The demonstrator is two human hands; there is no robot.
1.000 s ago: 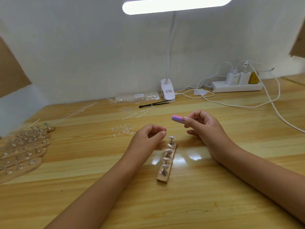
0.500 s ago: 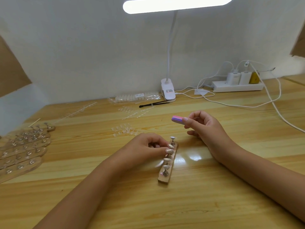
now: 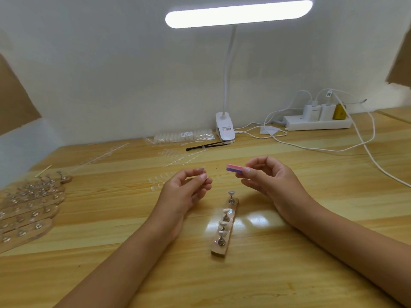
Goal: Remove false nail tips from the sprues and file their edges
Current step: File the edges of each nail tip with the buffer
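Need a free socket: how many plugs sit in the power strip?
3, on the power strip: one white adapter, a second white adapter beside it, a yellow plug rightmost.

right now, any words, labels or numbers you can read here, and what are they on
No text here is legible.
lamp clip sticker: printed lines, too blurred to read.
bag of nail tips: its white label is too small to read.
cable tag: dark code-like marks, unreadable.
charger: faint grey print, unreadable.
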